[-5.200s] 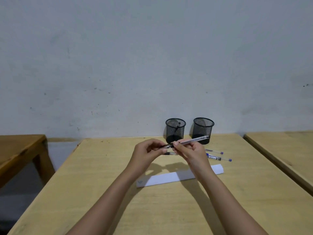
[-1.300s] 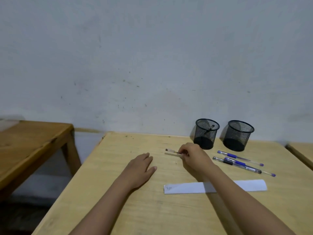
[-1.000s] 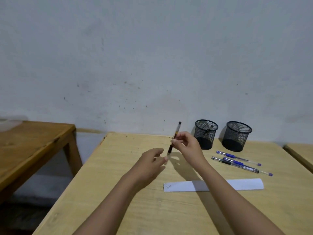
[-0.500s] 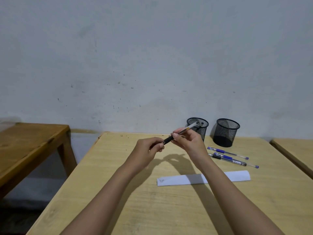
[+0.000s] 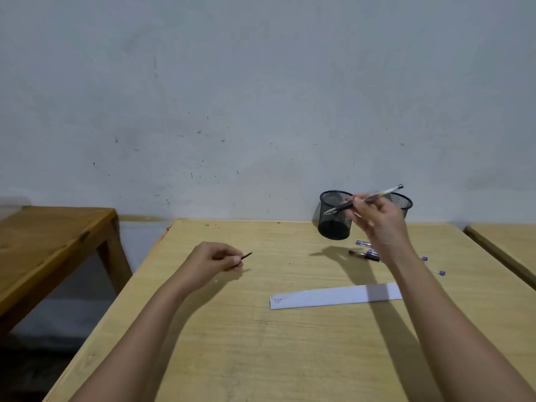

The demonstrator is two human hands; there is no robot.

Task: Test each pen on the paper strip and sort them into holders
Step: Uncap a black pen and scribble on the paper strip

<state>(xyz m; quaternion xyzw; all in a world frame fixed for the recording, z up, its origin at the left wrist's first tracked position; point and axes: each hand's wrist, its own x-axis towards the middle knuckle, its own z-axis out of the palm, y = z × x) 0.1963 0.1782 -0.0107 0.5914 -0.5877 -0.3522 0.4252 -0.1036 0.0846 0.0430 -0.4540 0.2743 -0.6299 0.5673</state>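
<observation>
The hands are now apart: left hand [image 5: 213, 261] pinches a small black cap [image 5: 246, 255], right hand [image 5: 377, 221] grips the clear-barrelled, black-gripped pen [image 5: 385, 192] raised before a black mesh holder [image 5: 333, 224].

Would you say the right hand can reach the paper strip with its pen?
Probably yes: the right hand holds the pen in the air, and nothing lies on the paper strip.
</observation>
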